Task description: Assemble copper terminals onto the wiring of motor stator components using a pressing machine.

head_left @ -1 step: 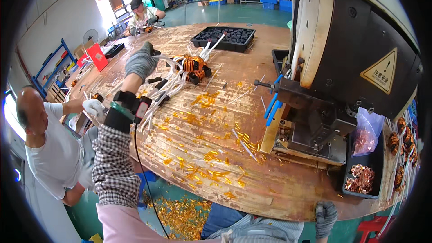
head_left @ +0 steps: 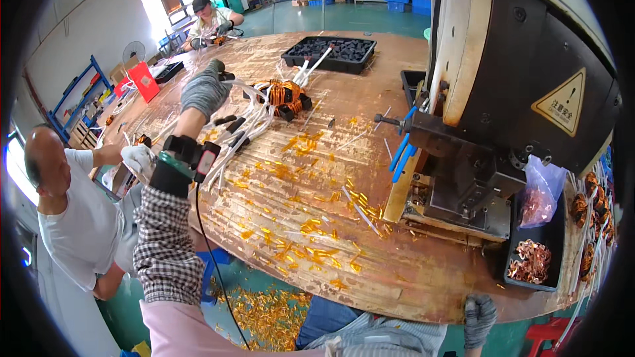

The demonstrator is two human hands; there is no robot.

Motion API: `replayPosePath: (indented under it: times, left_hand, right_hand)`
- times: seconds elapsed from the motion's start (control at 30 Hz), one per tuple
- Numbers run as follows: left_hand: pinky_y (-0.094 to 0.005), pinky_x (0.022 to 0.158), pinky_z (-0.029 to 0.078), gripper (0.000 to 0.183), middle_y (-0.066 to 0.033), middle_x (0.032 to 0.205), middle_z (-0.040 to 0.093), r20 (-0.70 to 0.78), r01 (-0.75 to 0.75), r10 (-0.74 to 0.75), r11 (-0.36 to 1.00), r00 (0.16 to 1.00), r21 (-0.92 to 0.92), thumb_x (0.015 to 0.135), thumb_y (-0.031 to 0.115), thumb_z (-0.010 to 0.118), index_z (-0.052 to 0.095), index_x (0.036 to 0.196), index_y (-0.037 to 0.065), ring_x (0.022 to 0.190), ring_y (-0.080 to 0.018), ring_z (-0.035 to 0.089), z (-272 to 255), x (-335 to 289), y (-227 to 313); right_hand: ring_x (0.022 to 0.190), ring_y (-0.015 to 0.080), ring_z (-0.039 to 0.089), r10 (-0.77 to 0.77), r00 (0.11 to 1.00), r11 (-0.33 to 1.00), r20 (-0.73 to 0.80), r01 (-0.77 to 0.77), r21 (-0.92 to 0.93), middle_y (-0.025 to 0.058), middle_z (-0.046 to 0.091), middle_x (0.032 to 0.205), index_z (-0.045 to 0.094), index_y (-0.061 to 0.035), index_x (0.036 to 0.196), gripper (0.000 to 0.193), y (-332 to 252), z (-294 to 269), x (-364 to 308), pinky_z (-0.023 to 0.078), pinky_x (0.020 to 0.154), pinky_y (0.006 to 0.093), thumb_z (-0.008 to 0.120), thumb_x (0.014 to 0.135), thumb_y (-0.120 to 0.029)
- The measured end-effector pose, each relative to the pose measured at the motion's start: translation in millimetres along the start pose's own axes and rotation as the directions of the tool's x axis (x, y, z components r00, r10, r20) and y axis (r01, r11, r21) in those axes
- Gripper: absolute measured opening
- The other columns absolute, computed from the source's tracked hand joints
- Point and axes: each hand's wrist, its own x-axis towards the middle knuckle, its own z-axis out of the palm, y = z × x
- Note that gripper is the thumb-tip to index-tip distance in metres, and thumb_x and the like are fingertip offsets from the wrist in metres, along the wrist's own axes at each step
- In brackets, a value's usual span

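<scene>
My left hand (head_left: 206,90), in a grey glove, reaches far over the table with its fingers closed around white cables (head_left: 246,87). These run to a copper-wound coil (head_left: 286,96) with black parts, lying on the wood to the right of the hand. More cables with black sleeved ends (head_left: 233,125) lie beside my wrist. At the table's near edge, by the lower right, rests my right hand (head_left: 479,320), also gloved, its fingers curled. What it holds, if anything, is hidden.
A black press machine (head_left: 476,158) stands on the right. Beside it a black tray (head_left: 548,251) holds copper pieces. Yellow scraps (head_left: 311,228) litter the wooden table (head_left: 410,277). Black parts fill a far tray (head_left: 329,55). One co-worker (head_left: 79,218) is at left, another (head_left: 210,23) at the back.
My left hand has shifted very slightly left, still on the cables. Otherwise nothing has visibly changed.
</scene>
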Motion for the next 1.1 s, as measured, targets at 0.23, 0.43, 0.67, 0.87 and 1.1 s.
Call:
replayPosePath:
  times: [0.23, 0.43, 0.67, 0.87, 1.1]
  left_hand:
    - [-0.0371, 0.072, 0.048, 0.039, -0.0153, 0.093, 0.064, 0.157, 0.126, -0.081, 0.943, 0.984, -0.307, 0.078, 0.026, 0.066, 0.053, 0.110, 0.010, 0.088, -0.0314, 0.062, 39.9, -116.8, -64.6]
    - [-0.0367, 0.076, 0.048, 0.049, -0.0182, 0.100, 0.060, 0.406, 0.089, -0.062, 0.995, 0.912, -0.048, 0.072, 0.026, 0.069, 0.054, 0.114, 0.006, 0.087, -0.0295, 0.061, 15.7, -192.2, -52.7]
    - [-0.0393, 0.089, 0.042, 0.058, -0.0195, 0.113, 0.053, 0.607, -0.468, 0.313, 0.876, 0.731, 0.112, 0.079, 0.045, 0.060, 0.048, 0.124, 0.010, 0.104, -0.0344, 0.051, -53.3, -126.3, -7.0]
    - [-0.0432, 0.098, 0.035, 0.083, -0.0261, 0.126, 0.045, 0.559, -0.367, 0.214, 0.913, 0.801, 0.178, 0.078, 0.061, 0.051, 0.029, 0.137, 0.005, 0.114, -0.0370, 0.047, 63.9, -96.7, 70.5]
    - [-0.0505, 0.102, 0.027, 0.090, -0.0197, 0.117, 0.055, 0.555, -0.187, 0.014, 0.949, 0.832, 0.256, 0.076, 0.057, 0.056, 0.016, 0.142, 0.011, 0.107, -0.0325, 0.054, 146.1, -82.7, 94.1]
  right_hand:
    - [0.073, 0.0200, 0.056, -0.048, 0.998, 0.999, -0.043, 0.048, 0.011, 0.0089, 0.059, 0.077, 0.060, -0.0027, 0.083, 0.007, -6.9, 6.6, 4.3, 0.045, 0.071, 0.0307, 0.059, 0.082, -0.010]
    - [0.074, 0.0208, 0.057, -0.073, 0.995, 0.997, -0.061, 0.073, -0.005, 0.0099, 0.060, 0.079, 0.060, -0.0019, 0.085, 0.007, -10.4, 7.8, 3.8, 0.046, 0.073, 0.0308, 0.058, 0.082, -0.008]
    - [0.074, 0.0212, 0.058, -0.059, 0.992, 0.998, -0.115, 0.057, -0.025, 0.0098, 0.061, 0.081, 0.060, -0.0014, 0.087, 0.008, 3.8, 11.4, 0.2, 0.047, 0.073, 0.0314, 0.059, 0.083, -0.008]
    - [0.076, 0.0216, 0.058, -0.073, 0.992, 0.997, -0.105, 0.070, -0.031, 0.0101, 0.062, 0.083, 0.061, -0.0020, 0.087, 0.009, -5.9, 14.5, 2.2, 0.046, 0.074, 0.0319, 0.060, 0.082, -0.009]
    - [0.074, 0.0277, 0.059, -0.107, 0.983, 0.977, -0.147, 0.077, -0.198, 0.0126, 0.061, 0.080, 0.061, -0.0030, 0.085, 0.009, -12.5, 15.7, 0.5, 0.047, 0.071, 0.0352, 0.060, 0.079, -0.010]
